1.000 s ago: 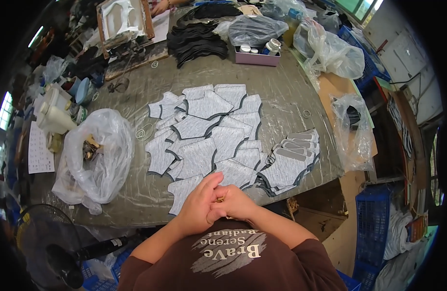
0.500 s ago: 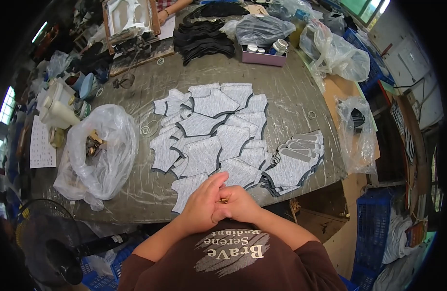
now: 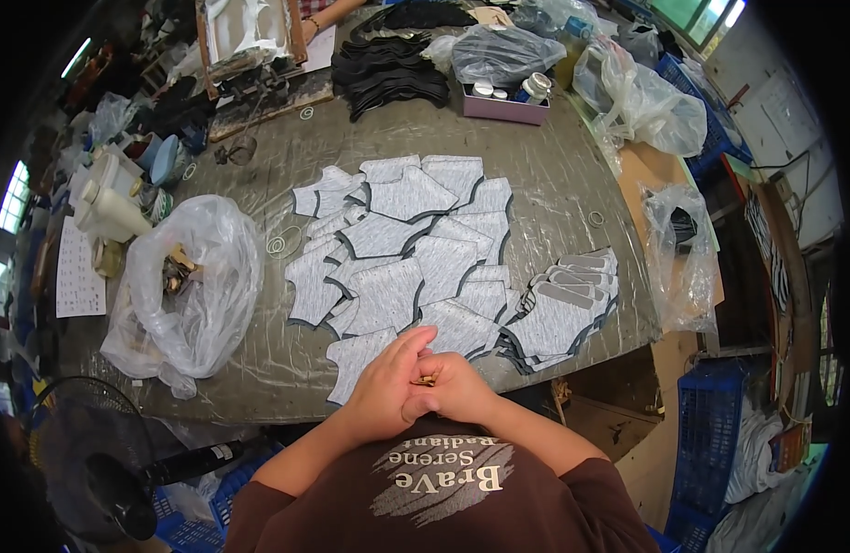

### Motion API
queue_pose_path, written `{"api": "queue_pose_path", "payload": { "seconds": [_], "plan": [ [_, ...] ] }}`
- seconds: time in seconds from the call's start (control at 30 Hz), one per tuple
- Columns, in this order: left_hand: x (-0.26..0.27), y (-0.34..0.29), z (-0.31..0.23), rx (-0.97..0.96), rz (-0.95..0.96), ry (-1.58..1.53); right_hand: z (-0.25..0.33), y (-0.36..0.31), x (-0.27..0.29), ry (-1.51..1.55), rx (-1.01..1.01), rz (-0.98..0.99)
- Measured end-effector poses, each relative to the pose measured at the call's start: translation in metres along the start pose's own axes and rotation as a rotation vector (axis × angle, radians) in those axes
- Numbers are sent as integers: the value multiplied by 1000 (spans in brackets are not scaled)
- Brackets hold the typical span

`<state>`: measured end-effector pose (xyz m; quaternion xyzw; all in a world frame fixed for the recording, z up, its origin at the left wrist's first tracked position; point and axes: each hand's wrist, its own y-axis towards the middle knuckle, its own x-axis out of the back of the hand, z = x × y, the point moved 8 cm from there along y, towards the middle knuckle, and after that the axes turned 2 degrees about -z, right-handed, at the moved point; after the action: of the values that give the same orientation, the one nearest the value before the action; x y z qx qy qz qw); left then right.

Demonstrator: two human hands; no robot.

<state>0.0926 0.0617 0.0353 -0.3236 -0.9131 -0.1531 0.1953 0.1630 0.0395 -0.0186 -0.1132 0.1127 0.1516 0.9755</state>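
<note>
Worktop [image 3: 536, 166] near edge | right hand [image 3: 460, 392] curled round gold-coloured metallic-looking bit [image 3: 427, 381], shape unclear | left hand [image 3: 383, 387] pressed alongside, grip unclear | probably best cupped snugly, clear of grey notched fabric cutouts [image 3: 383, 295]

My left forearm [image 3: 301, 458] and right forearm [image 3: 549, 438] bare, angled inward. My left hand [image 3: 377, 396] and right hand [image 3: 464, 392] touching, low center. Left fingers [image 3: 411, 347] extended, pointing up and rightward; right fingers [image 3: 448, 367] curled in against left hand. Can't tell how firmly I grip.
</note>
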Motion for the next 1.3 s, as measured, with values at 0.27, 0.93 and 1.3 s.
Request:
{"api": "queue_pose_path", "payload": {
  "seconds": [0.27, 0.93, 1.3],
  "plan": [
    [-6, -3, 17, 125, 7, -283, -14, 1, -1, 166, -124, -17],
    [100, -78, 94, 518, -745, -434, 24, 4, 29, -327, 126, -438],
    [86, -72, 115, 683, -522, -344, 21, 8, -27, -1398, 619, -126]
  ]
}}
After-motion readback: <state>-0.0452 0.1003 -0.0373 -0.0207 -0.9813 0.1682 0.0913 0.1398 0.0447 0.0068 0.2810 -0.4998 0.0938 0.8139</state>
